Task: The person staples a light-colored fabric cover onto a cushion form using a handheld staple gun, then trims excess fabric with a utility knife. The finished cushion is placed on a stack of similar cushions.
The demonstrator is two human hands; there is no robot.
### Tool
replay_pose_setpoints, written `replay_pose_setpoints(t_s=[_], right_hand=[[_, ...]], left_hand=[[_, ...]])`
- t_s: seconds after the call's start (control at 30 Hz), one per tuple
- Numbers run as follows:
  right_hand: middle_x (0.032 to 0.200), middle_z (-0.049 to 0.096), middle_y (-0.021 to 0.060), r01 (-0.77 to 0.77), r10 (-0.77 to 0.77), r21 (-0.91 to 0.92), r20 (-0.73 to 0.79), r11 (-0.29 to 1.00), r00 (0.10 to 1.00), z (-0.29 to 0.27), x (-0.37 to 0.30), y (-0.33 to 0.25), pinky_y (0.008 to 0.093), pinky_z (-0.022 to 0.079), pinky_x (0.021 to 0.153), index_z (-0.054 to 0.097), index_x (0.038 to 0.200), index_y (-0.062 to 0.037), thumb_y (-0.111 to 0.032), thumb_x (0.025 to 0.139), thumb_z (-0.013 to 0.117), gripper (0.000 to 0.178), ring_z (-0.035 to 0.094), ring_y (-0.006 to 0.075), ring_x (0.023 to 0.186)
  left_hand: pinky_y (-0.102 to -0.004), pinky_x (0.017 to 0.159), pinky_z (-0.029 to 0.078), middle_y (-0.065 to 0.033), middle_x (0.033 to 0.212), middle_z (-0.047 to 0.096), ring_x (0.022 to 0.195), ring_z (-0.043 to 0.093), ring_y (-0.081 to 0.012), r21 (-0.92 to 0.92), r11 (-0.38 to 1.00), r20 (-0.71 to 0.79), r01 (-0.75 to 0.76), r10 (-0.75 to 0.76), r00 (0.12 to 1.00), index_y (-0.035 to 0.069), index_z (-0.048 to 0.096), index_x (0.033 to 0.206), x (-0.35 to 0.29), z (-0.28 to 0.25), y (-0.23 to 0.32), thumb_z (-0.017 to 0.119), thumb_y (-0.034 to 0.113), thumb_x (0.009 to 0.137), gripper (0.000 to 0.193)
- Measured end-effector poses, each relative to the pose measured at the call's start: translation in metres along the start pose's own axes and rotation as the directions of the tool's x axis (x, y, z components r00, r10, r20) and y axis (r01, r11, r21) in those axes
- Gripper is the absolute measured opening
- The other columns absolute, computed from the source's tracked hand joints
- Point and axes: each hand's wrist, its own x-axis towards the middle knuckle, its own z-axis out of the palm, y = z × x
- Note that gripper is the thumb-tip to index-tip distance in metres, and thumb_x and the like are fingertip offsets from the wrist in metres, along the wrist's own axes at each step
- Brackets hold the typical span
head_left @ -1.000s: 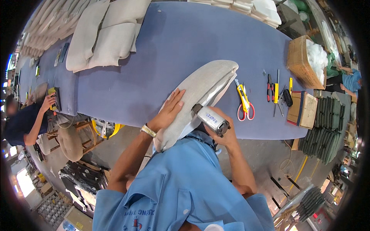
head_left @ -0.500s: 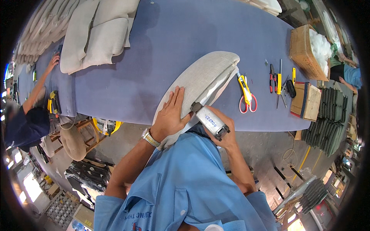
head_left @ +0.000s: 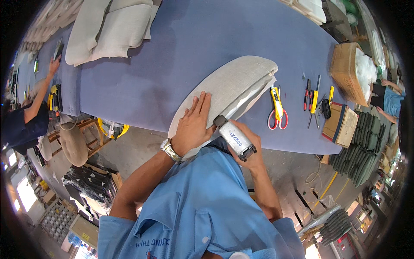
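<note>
A curved beige fabric-covered panel (head_left: 228,82) lies at the table's front edge, its near end against my blue shirt. Along its right side the fabric edge is folded open and white lining (head_left: 241,103) shows. My left hand (head_left: 192,123) rests flat on the fabric, fingers stretched out, thumb toward the panel's edge. In my right hand (head_left: 253,146) is a silver staple gun (head_left: 235,137) with black ends, its dark head at the folded edge beside my left thumb. My fingers around its handle are partly hidden beneath it.
Red-handled scissors (head_left: 278,118) with a yellow cutter lie right of the panel. Farther right are pliers (head_left: 308,95), other hand tools, a wooden box (head_left: 345,127) and a carton of white stuffing (head_left: 345,71). Beige covers (head_left: 116,32) lie at far left. A co-worker's arm (head_left: 39,97) reaches in at left.
The view has shifted slightly, so the table's things appear moved. My hands and the staple gun keep nearly the same place on the panel. The co-worker's hand at left has moved.
</note>
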Motion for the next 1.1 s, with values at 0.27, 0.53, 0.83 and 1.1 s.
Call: replay_pose_setpoints(t_s=[0.27, 0.53, 0.83, 1.1], right_hand=[[0.116, 0.071, 0.0202, 0.068, -0.068, -0.016, 0.008, 0.998, 0.998, 0.002, -0.013, -0.004, 0.0373, 0.056, 0.09, 0.063, 0.13, 0.0036, -0.005, 0.074, 0.078, 0.059, 0.072, 0.0314, 0.102], [0.115, 0.071, 0.0182, -0.156, 0.156, 0.007, 0.063, 0.988, 0.986, 0.002, -0.004, -0.018, 0.0358, 0.055, 0.088, 0.062, 0.132, -0.0063, -0.009, 0.07, 0.078, 0.064, 0.073, 0.0317, 0.101], [0.112, 0.072, 0.0167, -0.064, 0.063, -0.038, -0.045, 0.997, 0.997, 0.017, -0.018, 0.001, 0.0349, 0.053, 0.093, 0.063, 0.128, -0.002, -0.008, 0.076, 0.077, 0.054, 0.071, 0.0265, 0.102], [0.105, 0.071, 0.0142, -0.06, 0.054, -0.055, -0.1, 0.997, 0.993, 0.031, -0.032, 0.005, 0.0345, 0.053, 0.089, 0.062, 0.125, 0.0022, -0.009, 0.082, 0.076, 0.046, 0.068, 0.0217, 0.095]], left_hand=[[-0.0626, 0.116, 0.036, -0.026, 0.166, 0.022, 0.152, 0.026, -0.0459, -0.058, 0.998, -0.023, -0.032, 0.031, 0.999, 0.003, 0.017, 0.162, -0.004, 0.005, -0.005, 0.077, 0.017, 0.081, 0.101], [-0.0555, 0.12, 0.035, -0.0225, 0.167, 0.022, 0.153, 0.025, -0.0424, -0.066, 0.998, 0.024, 0.022, -0.021, 0.999, 0.004, 0.015, 0.162, 0.001, 0.002, 0.003, 0.078, 0.003, 0.072, 0.11], [-0.0592, 0.117, 0.036, -0.0281, 0.165, 0.022, 0.152, 0.027, -0.0456, 0.067, 0.997, -0.028, -0.049, 0.051, 0.998, 0.005, 0.013, 0.163, -0.001, 0.013, 0.003, 0.074, 0.009, 0.08, 0.103], [-0.0571, 0.118, 0.037, -0.025, 0.166, 0.024, 0.151, 0.03, -0.0443, 0.154, 0.979, -0.156, -0.134, 0.158, 0.975, 0.006, 0.016, 0.163, -0.017, 0.023, -0.001, 0.067, 0.007, 0.087, 0.092]])
